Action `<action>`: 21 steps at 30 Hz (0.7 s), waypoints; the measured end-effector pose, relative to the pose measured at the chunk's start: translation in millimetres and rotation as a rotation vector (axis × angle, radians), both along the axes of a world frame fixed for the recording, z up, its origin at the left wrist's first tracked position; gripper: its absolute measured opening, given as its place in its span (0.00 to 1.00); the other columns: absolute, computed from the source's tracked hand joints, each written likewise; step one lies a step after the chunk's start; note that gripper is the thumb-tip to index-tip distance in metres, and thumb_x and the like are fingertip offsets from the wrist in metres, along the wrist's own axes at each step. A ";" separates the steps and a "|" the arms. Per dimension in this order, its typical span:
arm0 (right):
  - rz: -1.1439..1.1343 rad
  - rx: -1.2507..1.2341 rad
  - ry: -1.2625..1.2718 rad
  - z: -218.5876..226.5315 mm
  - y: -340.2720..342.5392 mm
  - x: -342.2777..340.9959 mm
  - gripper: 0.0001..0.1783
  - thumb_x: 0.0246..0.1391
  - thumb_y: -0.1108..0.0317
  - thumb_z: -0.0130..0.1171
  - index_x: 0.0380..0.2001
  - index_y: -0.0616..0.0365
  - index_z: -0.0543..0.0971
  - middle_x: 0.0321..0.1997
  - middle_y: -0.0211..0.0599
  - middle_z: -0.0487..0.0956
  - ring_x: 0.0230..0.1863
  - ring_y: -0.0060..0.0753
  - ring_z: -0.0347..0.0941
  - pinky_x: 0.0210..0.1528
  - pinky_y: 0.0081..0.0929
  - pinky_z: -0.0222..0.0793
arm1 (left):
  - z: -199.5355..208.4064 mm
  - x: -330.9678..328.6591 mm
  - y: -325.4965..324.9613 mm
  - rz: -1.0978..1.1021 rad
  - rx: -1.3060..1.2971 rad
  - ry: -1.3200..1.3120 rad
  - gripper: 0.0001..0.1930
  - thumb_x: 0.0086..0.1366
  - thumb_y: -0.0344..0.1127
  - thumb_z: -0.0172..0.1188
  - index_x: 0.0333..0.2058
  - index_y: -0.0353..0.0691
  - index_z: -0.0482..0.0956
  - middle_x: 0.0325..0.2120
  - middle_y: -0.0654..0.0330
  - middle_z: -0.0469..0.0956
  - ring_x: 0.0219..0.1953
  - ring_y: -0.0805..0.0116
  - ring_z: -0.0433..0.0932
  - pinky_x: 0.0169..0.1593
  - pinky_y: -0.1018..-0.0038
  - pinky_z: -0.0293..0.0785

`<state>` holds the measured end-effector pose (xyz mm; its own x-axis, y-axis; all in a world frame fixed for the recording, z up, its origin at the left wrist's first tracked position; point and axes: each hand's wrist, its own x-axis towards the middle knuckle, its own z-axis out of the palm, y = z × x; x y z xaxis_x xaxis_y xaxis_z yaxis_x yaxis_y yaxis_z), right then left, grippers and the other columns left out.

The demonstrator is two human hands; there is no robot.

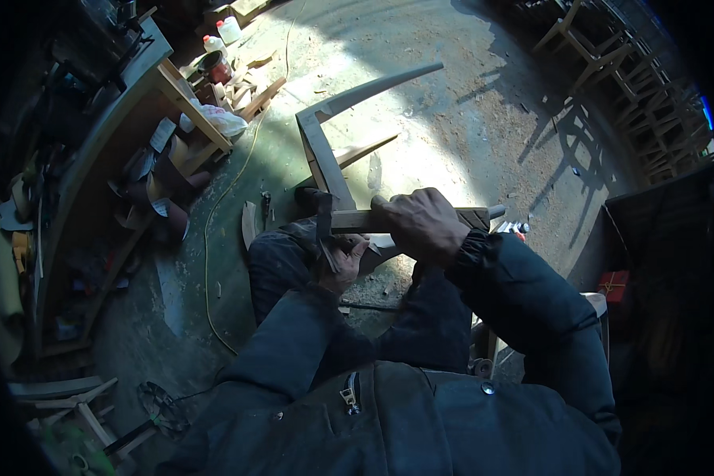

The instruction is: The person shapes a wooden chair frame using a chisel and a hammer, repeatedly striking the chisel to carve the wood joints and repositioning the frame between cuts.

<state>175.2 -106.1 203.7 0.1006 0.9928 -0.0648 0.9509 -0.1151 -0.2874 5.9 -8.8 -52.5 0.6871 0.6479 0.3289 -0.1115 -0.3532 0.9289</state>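
A pale wooden chair frame [323, 155] with an angled arm stands in front of me, its lower part between my knees. Across it, nearly level, lies a wooden bar [354, 221] with a dark, carved-looking right end. My right hand [422, 228] is closed over this bar from above, knuckles up. A dark strip [324, 226], perhaps sandpaper, hangs over the bar's left end. Just below, my left hand [341, 268] has its fingers curled at the strip's lower end, thumb raised. The palm side of both hands is hidden.
Left stands a workbench [95, 143] with brown abrasive rolls [166, 178] on its shelf. A yellow cord [232, 186] runs along the floor. Wood offcuts [242, 94], a red can [216, 68] and white bottles [228, 30] are far left. Stacked chair frames [650, 119] line the right.
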 end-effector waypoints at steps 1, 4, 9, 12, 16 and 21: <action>-0.032 0.136 -0.059 -4.0 -2.6 -2.9 0.11 0.62 0.64 0.56 0.44 0.56 0.71 0.27 0.47 0.80 0.29 0.56 0.81 0.29 0.52 0.70 | -3.9 -3.4 -3.6 -0.049 -0.111 0.050 0.20 0.70 0.40 0.69 0.54 0.36 0.76 0.42 0.55 0.83 0.46 0.58 0.83 0.54 0.67 0.76; -0.033 0.287 0.252 -9.4 -4.5 -1.3 0.11 0.63 0.63 0.57 0.43 0.56 0.71 0.25 0.48 0.79 0.29 0.57 0.80 0.28 0.50 0.70 | -10.5 -8.1 -5.5 0.064 -0.034 0.189 0.26 0.69 0.46 0.69 0.56 0.35 0.74 0.45 0.50 0.82 0.49 0.53 0.82 0.57 0.62 0.75; -0.024 -0.134 0.029 -7.0 -2.1 -2.2 0.12 0.61 0.62 0.59 0.42 0.56 0.72 0.27 0.48 0.81 0.32 0.58 0.82 0.34 0.51 0.73 | -0.1 -1.4 -4.9 0.129 0.044 0.238 0.35 0.66 0.49 0.71 0.63 0.32 0.70 0.53 0.45 0.79 0.57 0.48 0.77 0.62 0.59 0.72; -0.104 0.004 0.229 -3.4 -0.9 0.3 0.12 0.60 0.63 0.59 0.41 0.56 0.72 0.27 0.50 0.80 0.33 0.61 0.80 0.35 0.54 0.72 | 17.2 6.1 -1.6 0.019 -0.156 0.374 0.26 0.68 0.43 0.70 0.58 0.35 0.75 0.51 0.49 0.79 0.58 0.50 0.77 0.61 0.59 0.72; -0.361 0.278 0.540 -1.7 -13.7 10.3 0.13 0.55 0.68 0.62 0.43 0.58 0.74 0.29 0.56 0.80 0.35 0.65 0.79 0.36 0.51 0.74 | 47.5 16.8 11.3 0.128 -0.062 0.056 0.08 0.73 0.33 0.64 0.46 0.37 0.76 0.44 0.58 0.79 0.48 0.64 0.79 0.56 0.69 0.73; -0.530 0.205 0.661 -25.6 -49.9 25.0 0.11 0.55 0.71 0.61 0.40 0.63 0.76 0.32 0.53 0.80 0.35 0.52 0.80 0.38 0.41 0.74 | 72.4 24.2 21.6 -0.070 -0.311 -0.049 0.13 0.74 0.30 0.62 0.50 0.38 0.68 0.44 0.62 0.77 0.45 0.72 0.77 0.55 0.74 0.73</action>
<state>200.2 -156.0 178.1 0.5578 0.8241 -0.0985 0.4174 -0.3811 -0.8249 30.1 12.9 19.9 0.7218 0.6743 0.1561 -0.1729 -0.0428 0.9840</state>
